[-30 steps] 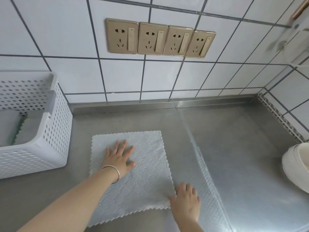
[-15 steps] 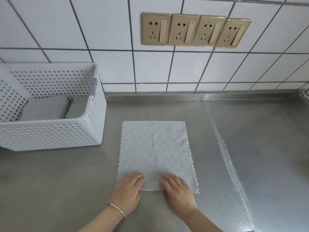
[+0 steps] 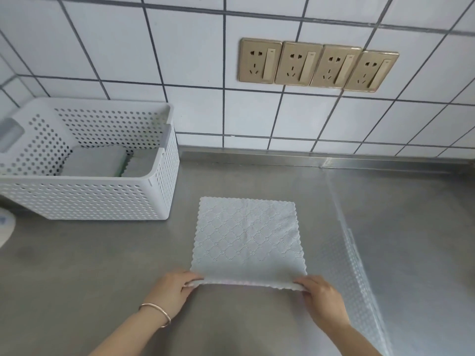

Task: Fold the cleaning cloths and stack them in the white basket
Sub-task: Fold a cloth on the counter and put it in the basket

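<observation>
A pale grey-blue cleaning cloth (image 3: 246,237) with a diamond weave and scalloped edges lies spread on the steel counter (image 3: 102,265). My left hand (image 3: 172,291) pinches its near left corner and my right hand (image 3: 321,299) pinches its near right corner. The near edge is raised slightly off the counter between them. To the left stands the white perforated basket (image 3: 84,199). Inside it lie folded grey cloths (image 3: 95,161), with a green edge showing between two of them.
The white tiled wall (image 3: 128,60) rises behind the counter, with a row of gold sockets (image 3: 316,65). A strip of clear dimpled film (image 3: 357,265) lies on the counter right of the cloth. A white rounded object (image 3: 3,227) pokes in at the left edge.
Both hands went from pressing flat on the cloth to the near edge, spread to its two corners and took hold, lifting that edge. The view has swung left, showing more of the basket.
</observation>
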